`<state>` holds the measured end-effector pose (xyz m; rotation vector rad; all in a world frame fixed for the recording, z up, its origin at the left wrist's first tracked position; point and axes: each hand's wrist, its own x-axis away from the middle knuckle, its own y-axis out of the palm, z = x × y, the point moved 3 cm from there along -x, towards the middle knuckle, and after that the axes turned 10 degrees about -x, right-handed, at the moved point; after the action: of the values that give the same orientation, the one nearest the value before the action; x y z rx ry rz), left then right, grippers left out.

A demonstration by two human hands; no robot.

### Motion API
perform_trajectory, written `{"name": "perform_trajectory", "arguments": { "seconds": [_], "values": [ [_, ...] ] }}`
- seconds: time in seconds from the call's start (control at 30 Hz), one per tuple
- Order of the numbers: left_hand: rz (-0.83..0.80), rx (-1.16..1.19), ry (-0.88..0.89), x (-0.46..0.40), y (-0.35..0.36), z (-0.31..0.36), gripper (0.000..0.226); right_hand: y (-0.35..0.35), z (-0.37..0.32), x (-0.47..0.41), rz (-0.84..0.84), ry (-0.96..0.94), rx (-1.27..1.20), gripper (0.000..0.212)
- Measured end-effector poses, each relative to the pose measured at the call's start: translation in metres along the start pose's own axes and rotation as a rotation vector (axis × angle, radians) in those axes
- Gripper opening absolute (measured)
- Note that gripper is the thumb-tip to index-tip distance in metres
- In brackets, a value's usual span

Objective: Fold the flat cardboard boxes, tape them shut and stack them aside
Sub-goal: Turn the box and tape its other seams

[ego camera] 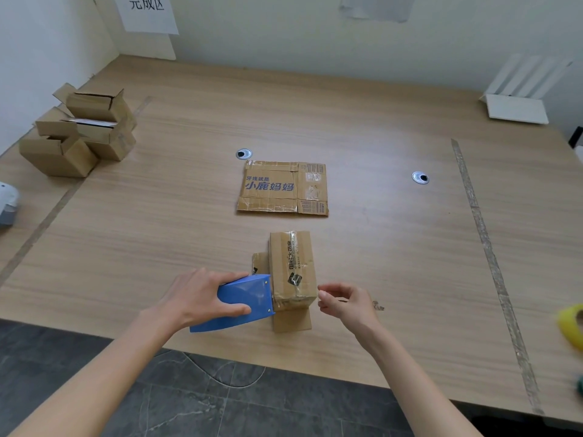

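Observation:
A small folded cardboard box (291, 269) stands near the table's front edge, with clear tape along its top and a loose flap lying flat at its near end. My left hand (198, 298) grips a blue tape dispenser (239, 302) whose front end touches the box's left near corner. My right hand (344, 302) hovers just right of the box, thumb and fingers pinched close together, touching no cardboard; whether it pinches clear tape is unclear. A flat cardboard box (282, 187) with blue print lies farther back at the table's middle.
Several folded boxes (79, 134) are stacked at the far left of the wooden table (394, 247). A yellow tape roll (572, 323) lies at the right edge, white folded sheets (517, 105) at the far right corner. Tape strips mark lines left and right.

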<state>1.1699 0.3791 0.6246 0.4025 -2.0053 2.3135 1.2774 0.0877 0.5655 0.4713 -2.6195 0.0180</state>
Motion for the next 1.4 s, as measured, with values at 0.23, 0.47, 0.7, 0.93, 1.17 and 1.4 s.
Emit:
{"name": "perform_trajectory", "arguments": {
  "seconds": [0.23,0.47,0.7,0.93,1.17,1.4],
  "values": [
    [0.007,0.009,0.001,-0.003,0.002,-0.004,0.076,0.008,0.007,-0.001,-0.035,0.068,-0.231,0.033],
    [0.021,0.019,0.012,-0.004,0.003,-0.006,0.075,0.01,0.013,-0.01,-0.023,0.347,-0.544,0.04],
    [0.037,0.027,0.01,-0.003,0.001,-0.01,0.075,0.004,0.001,-0.005,0.221,0.164,-0.115,0.033],
    [0.033,0.035,0.034,-0.005,0.003,-0.009,0.076,0.062,-0.042,0.018,-0.198,-0.821,0.838,0.035],
    [0.034,0.053,0.049,0.001,0.006,-0.018,0.07,0.072,-0.011,-0.006,-0.353,-0.657,1.197,0.057],
    [-0.014,0.044,0.019,0.012,-0.002,-0.034,0.07,0.075,-0.007,-0.007,-0.333,-0.644,1.238,0.055]
  ]
}}
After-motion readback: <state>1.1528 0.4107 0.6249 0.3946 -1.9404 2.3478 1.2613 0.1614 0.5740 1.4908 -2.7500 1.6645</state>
